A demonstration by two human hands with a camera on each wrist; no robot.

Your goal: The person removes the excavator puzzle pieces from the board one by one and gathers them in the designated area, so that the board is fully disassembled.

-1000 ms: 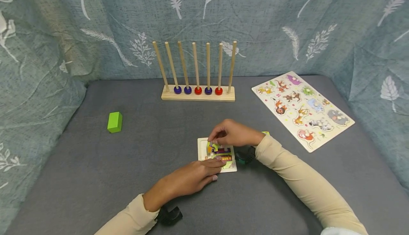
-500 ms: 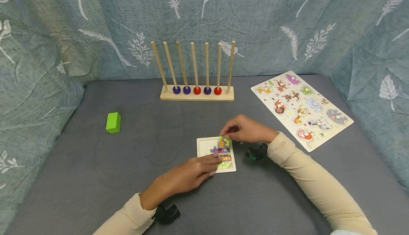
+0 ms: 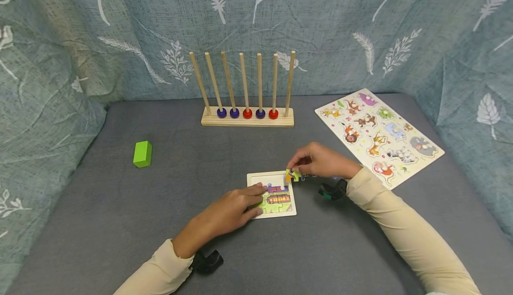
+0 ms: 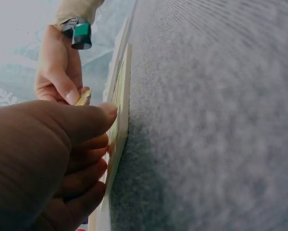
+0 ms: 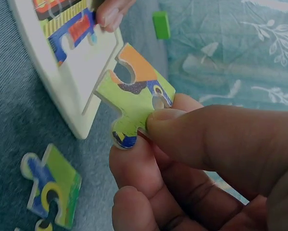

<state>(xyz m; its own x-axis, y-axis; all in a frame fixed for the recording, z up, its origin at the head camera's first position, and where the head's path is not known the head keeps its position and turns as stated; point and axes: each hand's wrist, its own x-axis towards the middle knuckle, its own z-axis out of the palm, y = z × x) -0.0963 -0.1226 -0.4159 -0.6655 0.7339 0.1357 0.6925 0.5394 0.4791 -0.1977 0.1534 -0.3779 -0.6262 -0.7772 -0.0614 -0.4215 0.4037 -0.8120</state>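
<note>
At the far left of the frame, pale blue cloth with white leaf prints hangs down, running along the top to the right edge. On the grey bench, a green block stands left of centre. From the lower left comes a cream sleeve, then a black wrist device, then the left hand, its fingers extended and resting on the left side of the tray. Upper centre is a wooden rack of seven pegs; the middle five carry beads, left to right blue, blue, red, blue, red. The tray lies just below the middle of the frame, joined puzzle pieces filling its lower right part, its upper strip bare. At its upper right corner, the right hand pinches a piece, green with orange and blue, between thumb and fingers. A loose piece lies on the bench, lower left in the right wrist view. Right of centre, an animal board lies aslant, beyond the right hand's sleeve.
</note>
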